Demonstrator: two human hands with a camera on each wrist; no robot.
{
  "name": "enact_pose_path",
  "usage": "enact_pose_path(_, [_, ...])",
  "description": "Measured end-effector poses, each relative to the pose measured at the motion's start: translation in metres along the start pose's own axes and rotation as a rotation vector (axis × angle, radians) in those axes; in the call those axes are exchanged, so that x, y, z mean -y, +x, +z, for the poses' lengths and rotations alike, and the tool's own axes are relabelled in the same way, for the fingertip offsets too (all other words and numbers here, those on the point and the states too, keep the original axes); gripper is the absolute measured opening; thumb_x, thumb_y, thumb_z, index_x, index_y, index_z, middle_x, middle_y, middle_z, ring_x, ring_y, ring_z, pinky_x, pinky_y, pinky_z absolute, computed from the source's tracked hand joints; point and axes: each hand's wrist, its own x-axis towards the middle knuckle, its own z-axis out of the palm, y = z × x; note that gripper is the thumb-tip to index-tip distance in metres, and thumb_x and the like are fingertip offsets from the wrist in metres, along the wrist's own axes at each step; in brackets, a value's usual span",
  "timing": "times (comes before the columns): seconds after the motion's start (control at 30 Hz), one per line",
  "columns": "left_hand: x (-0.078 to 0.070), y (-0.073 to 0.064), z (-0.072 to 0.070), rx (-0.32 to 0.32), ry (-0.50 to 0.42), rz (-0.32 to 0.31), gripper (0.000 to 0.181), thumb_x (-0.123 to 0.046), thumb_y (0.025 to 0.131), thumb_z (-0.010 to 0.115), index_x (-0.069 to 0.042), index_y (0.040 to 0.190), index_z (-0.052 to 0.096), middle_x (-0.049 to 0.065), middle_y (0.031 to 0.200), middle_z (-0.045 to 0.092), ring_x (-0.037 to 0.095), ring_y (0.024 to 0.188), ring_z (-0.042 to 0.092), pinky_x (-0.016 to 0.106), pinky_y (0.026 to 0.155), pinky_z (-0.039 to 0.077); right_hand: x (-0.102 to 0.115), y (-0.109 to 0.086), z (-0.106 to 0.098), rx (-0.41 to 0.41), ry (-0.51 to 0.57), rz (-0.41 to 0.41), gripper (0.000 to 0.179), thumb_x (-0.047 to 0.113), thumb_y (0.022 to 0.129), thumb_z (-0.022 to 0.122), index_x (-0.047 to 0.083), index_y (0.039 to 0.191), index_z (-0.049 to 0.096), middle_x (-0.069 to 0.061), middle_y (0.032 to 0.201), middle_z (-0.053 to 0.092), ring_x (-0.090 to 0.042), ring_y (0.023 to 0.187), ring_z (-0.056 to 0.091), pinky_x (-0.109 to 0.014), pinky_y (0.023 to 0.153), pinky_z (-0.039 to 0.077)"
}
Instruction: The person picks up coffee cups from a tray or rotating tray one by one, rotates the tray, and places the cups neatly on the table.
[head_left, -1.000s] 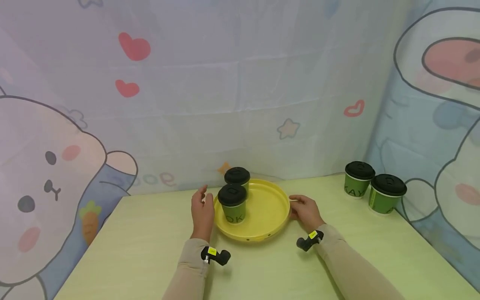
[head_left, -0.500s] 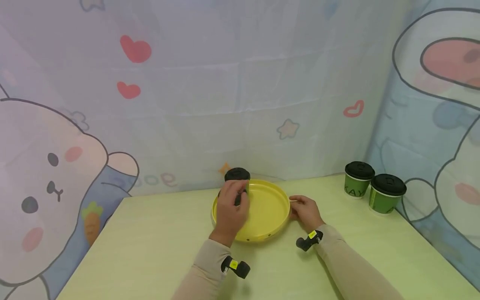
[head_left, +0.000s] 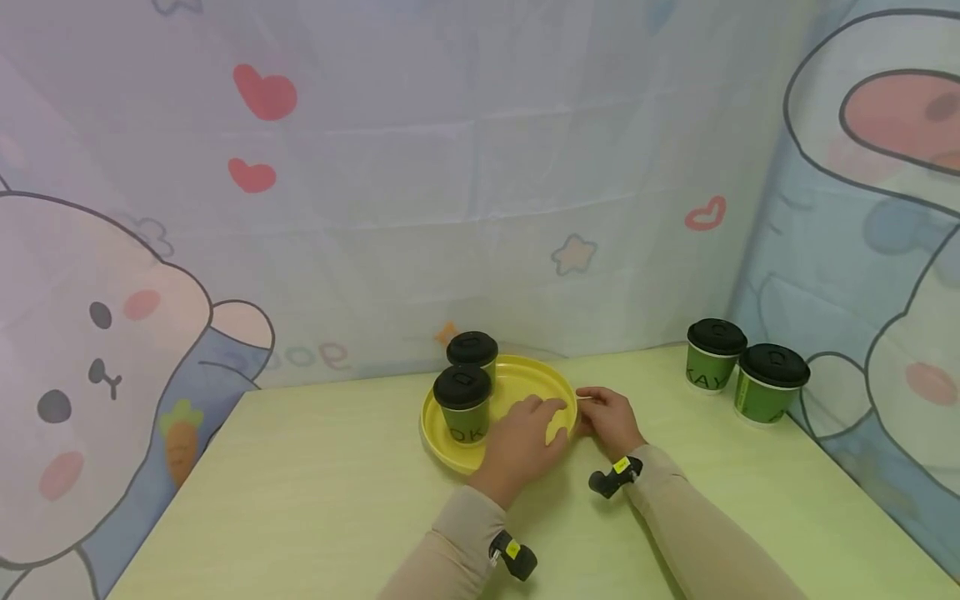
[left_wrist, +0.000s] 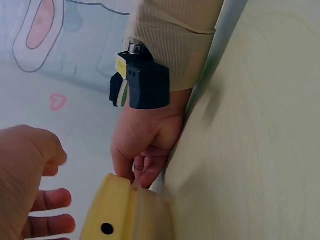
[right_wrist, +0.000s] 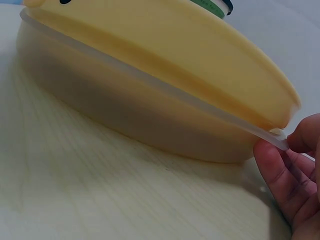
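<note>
A round yellow tray (head_left: 525,379) stands on the table, with two lidded green paper cups, a near cup (head_left: 462,404) and a far cup (head_left: 472,348), on its left side. My left hand (head_left: 525,442) is over the tray's front right part, fingers loosely bent and holding nothing. In the left wrist view its fingers (left_wrist: 52,199) are apart from the tray's yellow side (left_wrist: 107,210). At the tray's right edge, my right hand (head_left: 611,421) pinches the thin translucent rim (right_wrist: 150,82) below the yellow part between thumb and fingers.
Two more lidded green cups, a left one (head_left: 712,358) and a right one (head_left: 771,387), stand close together at the table's back right. A printed cloth backdrop (head_left: 480,192) rises right behind the table (head_left: 315,483) and along its right side.
My left hand has swept from the tray's left side, past the near cup, to the tray's front right. The cups have kept their places. My right hand stays at the tray's edge.
</note>
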Motion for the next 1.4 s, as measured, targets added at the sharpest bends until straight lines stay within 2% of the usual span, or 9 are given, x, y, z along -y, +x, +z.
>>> enact_pose_path(0.17, [-0.005, 0.000, 0.006, 0.104, 0.058, -0.091, 0.032, -0.036, 0.097, 0.063, -0.022, 0.126, 0.068, -0.001, 0.112, 0.068, 0.019, 0.094, 0.067, 0.034, 0.068, 0.055, 0.003, -0.001, 0.001, -0.001, -0.004, 0.002, 0.035, 0.009, 0.095, 0.066, -0.005, 0.127, 0.063, -0.009, 0.096, 0.072, -0.013, 0.069, 0.068, -0.027, 0.062, 0.058])
enact_pose_path(0.33, [-0.007, 0.000, 0.009, 0.167, 0.097, -0.127, 0.025, -0.037, 0.096, 0.065, -0.021, 0.113, 0.075, -0.005, 0.098, 0.071, 0.012, 0.084, 0.067, 0.032, 0.068, 0.055, 0.004, -0.002, 0.002, 0.004, -0.010, -0.002, 0.034, 0.008, 0.095, 0.066, -0.005, 0.127, 0.063, -0.011, 0.096, 0.073, -0.014, 0.068, 0.068, -0.026, 0.062, 0.058])
enact_pose_path(0.43, [-0.008, -0.001, 0.010, 0.175, 0.102, -0.123, 0.021, -0.035, 0.096, 0.067, -0.021, 0.107, 0.077, -0.006, 0.093, 0.072, 0.011, 0.083, 0.067, 0.031, 0.067, 0.055, 0.004, -0.002, 0.003, 0.008, -0.006, -0.006, 0.035, 0.008, 0.095, 0.066, -0.006, 0.127, 0.063, -0.012, 0.096, 0.072, -0.013, 0.067, 0.067, -0.026, 0.062, 0.057])
enact_pose_path(0.57, [-0.010, -0.003, 0.009, 0.184, 0.101, -0.119, 0.019, -0.032, 0.096, 0.068, -0.020, 0.105, 0.078, -0.005, 0.095, 0.072, 0.012, 0.087, 0.069, 0.031, 0.070, 0.056, 0.003, -0.001, 0.003, 0.010, -0.002, -0.004, 0.035, 0.008, 0.094, 0.066, -0.005, 0.126, 0.063, -0.012, 0.096, 0.072, -0.014, 0.067, 0.067, -0.027, 0.062, 0.058])
enact_pose_path(0.77, [-0.007, -0.005, 0.006, 0.187, 0.078, -0.105, 0.015, -0.029, 0.094, 0.070, -0.019, 0.102, 0.078, -0.005, 0.093, 0.072, 0.012, 0.083, 0.068, 0.030, 0.068, 0.055, 0.002, 0.000, 0.002, 0.013, -0.007, 0.003, 0.035, 0.008, 0.094, 0.066, -0.005, 0.126, 0.063, -0.012, 0.098, 0.073, -0.013, 0.067, 0.068, -0.027, 0.062, 0.058])
enact_pose_path(0.9, [-0.003, -0.008, 0.004, 0.182, 0.063, -0.083, 0.013, -0.027, 0.091, 0.071, -0.020, 0.100, 0.078, -0.007, 0.088, 0.071, 0.009, 0.077, 0.065, 0.028, 0.063, 0.052, 0.002, -0.001, 0.002, 0.020, -0.015, -0.008, 0.034, 0.008, 0.095, 0.065, -0.005, 0.126, 0.062, -0.016, 0.103, 0.073, -0.014, 0.069, 0.068, -0.027, 0.062, 0.058])
enact_pose_path(1.03, [0.003, -0.010, 0.000, 0.209, 0.024, -0.067, 0.015, -0.027, 0.090, 0.071, -0.020, 0.102, 0.078, -0.009, 0.082, 0.067, 0.006, 0.070, 0.058, 0.025, 0.060, 0.048, 0.001, 0.000, 0.000, 0.026, -0.005, -0.010, 0.034, 0.008, 0.096, 0.065, -0.006, 0.126, 0.062, -0.015, 0.103, 0.073, -0.014, 0.069, 0.069, -0.027, 0.062, 0.058])
enact_pose_path(1.4, [0.018, -0.018, -0.010, 0.270, -0.051, -0.027, 0.014, -0.025, 0.087, 0.072, -0.020, 0.099, 0.077, -0.012, 0.080, 0.064, 0.003, 0.070, 0.054, 0.023, 0.064, 0.047, 0.002, -0.002, -0.001, 0.021, -0.007, -0.008, 0.033, 0.007, 0.096, 0.065, -0.007, 0.125, 0.061, -0.009, 0.094, 0.072, -0.012, 0.068, 0.067, -0.026, 0.062, 0.057])
